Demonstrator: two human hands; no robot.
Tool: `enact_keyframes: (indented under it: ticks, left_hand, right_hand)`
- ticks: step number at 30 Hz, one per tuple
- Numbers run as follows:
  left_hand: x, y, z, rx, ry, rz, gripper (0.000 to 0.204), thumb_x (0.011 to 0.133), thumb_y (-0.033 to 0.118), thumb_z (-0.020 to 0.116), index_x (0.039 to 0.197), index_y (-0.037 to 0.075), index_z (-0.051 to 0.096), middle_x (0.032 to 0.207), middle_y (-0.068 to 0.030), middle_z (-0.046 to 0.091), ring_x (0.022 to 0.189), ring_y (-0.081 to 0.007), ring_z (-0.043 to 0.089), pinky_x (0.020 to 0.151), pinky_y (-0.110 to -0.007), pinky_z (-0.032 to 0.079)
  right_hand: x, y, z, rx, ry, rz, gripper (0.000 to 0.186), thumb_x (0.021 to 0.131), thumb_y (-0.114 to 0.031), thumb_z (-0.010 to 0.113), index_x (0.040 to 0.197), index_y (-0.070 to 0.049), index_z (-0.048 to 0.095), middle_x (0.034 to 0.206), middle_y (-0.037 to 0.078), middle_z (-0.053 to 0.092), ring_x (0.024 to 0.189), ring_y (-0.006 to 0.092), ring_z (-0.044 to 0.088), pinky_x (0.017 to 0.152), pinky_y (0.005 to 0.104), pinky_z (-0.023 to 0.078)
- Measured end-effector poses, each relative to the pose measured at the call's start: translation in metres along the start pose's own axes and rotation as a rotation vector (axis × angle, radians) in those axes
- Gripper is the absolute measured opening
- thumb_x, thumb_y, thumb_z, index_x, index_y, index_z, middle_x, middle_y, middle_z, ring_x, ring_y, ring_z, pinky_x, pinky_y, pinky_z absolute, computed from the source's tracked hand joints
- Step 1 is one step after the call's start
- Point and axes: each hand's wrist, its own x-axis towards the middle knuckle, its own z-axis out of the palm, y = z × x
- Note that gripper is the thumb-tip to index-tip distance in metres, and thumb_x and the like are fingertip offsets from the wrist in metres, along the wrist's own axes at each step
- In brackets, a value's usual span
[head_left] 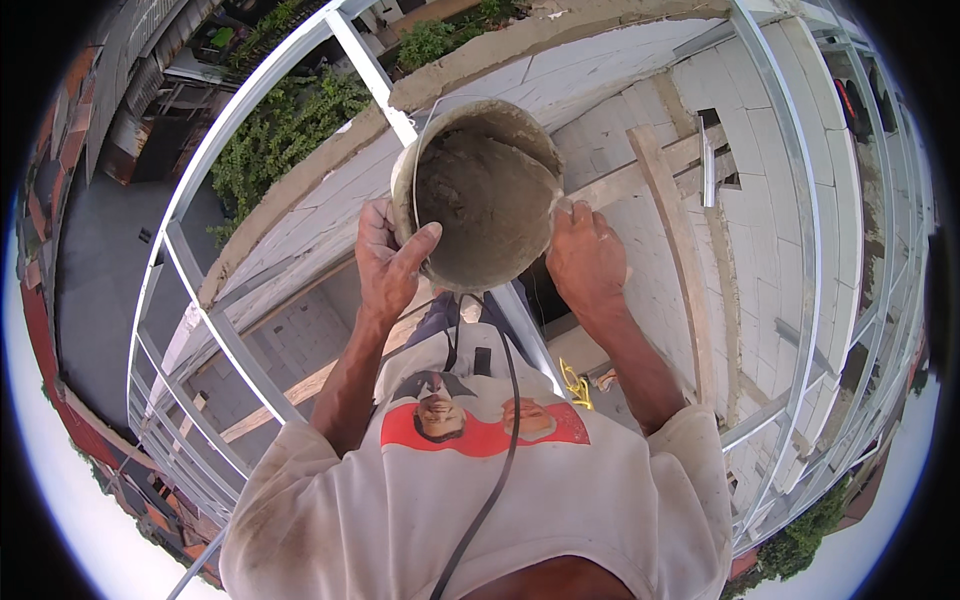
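Note:
In front of my chest I hold a round bucket (403, 188), its mouth tipped so that I look into it. Grey wet mortar (492, 185) fills part of it and smears the inner wall and rim. A thin wire handle (416, 160) runs over the left side of the mouth. My left hand (390, 260) is closed on the bucket's left side, thumb laid along the outside near the rim. On the opposite side, my right hand (587, 252) pinches the rim with bent fingers.
White metal framing (225, 345) rises at the left, with more metal bars (800, 150) curving at the right. A block wall topped with rough mortar (540, 40) crosses ahead. Wooden planks (665, 230) lie right of the bucket; yellow cord (575, 385) hangs below my right hand.

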Motion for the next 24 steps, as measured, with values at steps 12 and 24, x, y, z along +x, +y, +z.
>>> enact_keyframes:
  ticks: [12, 24]
  left_hand:
    - [-0.016, -0.024, -0.014, 0.068, -0.082, 0.048, 0.035, 0.091, 0.010, 0.080, 0.111, 0.003, 0.051, 0.087, 0.0021, 0.054, 0.073, -0.0057, 0.046, 0.065, -0.023, 0.043]
    - [0.011, -0.005, -0.032, -0.096, 0.119, 0.049, 0.030, 0.088, 0.007, 0.071, 0.112, 0.005, 0.053, 0.101, -0.0043, 0.061, 0.088, -0.0118, 0.056, 0.082, -0.028, 0.048]
  right_hand:
    - [-0.008, -0.018, -0.008, 0.225, -0.518, -0.186, 0.019, 0.086, -0.013, 0.069, 0.100, 0.000, 0.070, 0.096, 0.024, 0.071, 0.082, 0.0413, 0.073, 0.074, 0.0487, 0.059]
    - [-0.016, -0.011, 0.011, 1.207, -0.306, -0.007, 0.035, 0.096, -0.033, 0.069, 0.099, 0.002, 0.067, 0.085, 0.023, 0.068, 0.082, 0.0417, 0.068, 0.077, 0.0475, 0.053]
